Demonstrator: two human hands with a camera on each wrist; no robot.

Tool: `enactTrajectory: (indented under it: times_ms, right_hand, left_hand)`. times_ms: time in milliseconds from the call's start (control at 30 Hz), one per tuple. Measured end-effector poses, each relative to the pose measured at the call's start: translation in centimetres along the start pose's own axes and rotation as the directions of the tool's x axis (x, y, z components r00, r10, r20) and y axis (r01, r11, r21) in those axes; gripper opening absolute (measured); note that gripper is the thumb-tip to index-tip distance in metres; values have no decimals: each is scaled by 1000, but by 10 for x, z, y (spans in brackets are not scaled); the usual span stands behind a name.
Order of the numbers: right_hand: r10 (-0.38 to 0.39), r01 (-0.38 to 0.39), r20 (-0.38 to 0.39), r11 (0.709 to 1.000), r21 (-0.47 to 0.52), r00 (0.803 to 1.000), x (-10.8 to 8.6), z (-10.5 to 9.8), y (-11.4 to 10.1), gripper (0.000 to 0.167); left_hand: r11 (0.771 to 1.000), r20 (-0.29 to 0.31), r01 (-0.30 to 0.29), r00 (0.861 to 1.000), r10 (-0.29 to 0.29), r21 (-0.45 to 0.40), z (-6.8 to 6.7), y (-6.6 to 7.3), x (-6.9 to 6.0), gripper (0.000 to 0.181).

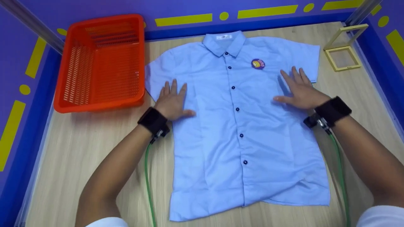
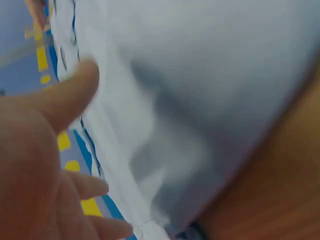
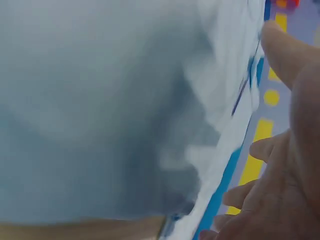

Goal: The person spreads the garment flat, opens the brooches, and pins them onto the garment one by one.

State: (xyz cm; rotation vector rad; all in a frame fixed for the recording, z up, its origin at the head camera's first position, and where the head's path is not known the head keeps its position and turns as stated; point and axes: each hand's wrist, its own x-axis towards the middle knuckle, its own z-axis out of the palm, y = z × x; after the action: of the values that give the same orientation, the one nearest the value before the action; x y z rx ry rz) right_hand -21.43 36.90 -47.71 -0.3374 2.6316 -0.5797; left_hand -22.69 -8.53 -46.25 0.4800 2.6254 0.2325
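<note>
A light blue short-sleeved shirt (image 1: 214, 132) lies front side up on the table, its dark buttons fastened down the middle and a round purple badge (image 1: 258, 64) on the chest. Over the shirt's left edge in the head view, below the sleeve, is my left hand (image 1: 172, 102), fingers spread. My right hand (image 1: 301, 91) is spread over the opposite side, near the other sleeve. Both wrist views show a gap and shadows between the palms and the cloth, with nothing held. The bottom hem (image 1: 284, 201) is uneven, with a fold toward the right.
An orange plastic basket (image 1: 58, 94) stands at the back left, touching or overlapping the left sleeve. At the back right is a small yellow hinged frame (image 1: 342, 67). Blue walls with yellow marks enclose the wooden table (image 1: 91, 138). Green cables (image 1: 147, 179) trail from both wrists.
</note>
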Motion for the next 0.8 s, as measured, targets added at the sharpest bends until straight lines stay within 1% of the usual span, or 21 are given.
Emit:
enactTrajectory:
  times_ms: [67,100,167,200,300,467,567,633,700,800]
  right_hand:
    - [-10,11,19,1000,-23,1000,-11,9,1,112]
    - [-6,7,32,999,-34,999,-14,13,2,114]
    - [3,0,50,998,-57,999,-18,21,3,119]
    - [11,-7,60,998,-68,998,-19,25,3,120]
    - [33,-27,75,996,-88,997,-19,30,2,125]
    - [52,-42,86,993,-114,995,-15,31,1,133]
    - [62,-52,89,992,-112,994,-15,30,-1,134]
    - [75,-66,86,993,-99,994,-14,30,-5,135]
    - [86,-81,65,993,-81,994,-10,29,-13,134]
    - [96,-95,8,994,-55,995,3,26,-29,125]
  left_hand:
    - [998,31,-50,998,48,47,10,-4,-8,120]
    - [996,39,-65,997,62,63,14,-7,-10,123]
    - [993,40,-82,996,79,82,21,-13,-11,127]
    - [993,37,-81,996,78,84,23,-16,-12,128]
    - [995,22,-76,997,75,65,24,-22,-13,129]
    - [996,38,-68,997,66,59,22,-26,-15,131]
    - [998,56,-54,997,51,42,21,-24,-15,129]
    - [1000,60,-28,998,28,7,20,-20,-14,123]
    - [999,42,12,999,-11,-32,17,-13,-10,113]
    - [994,-13,73,997,-75,-85,10,1,1,98]
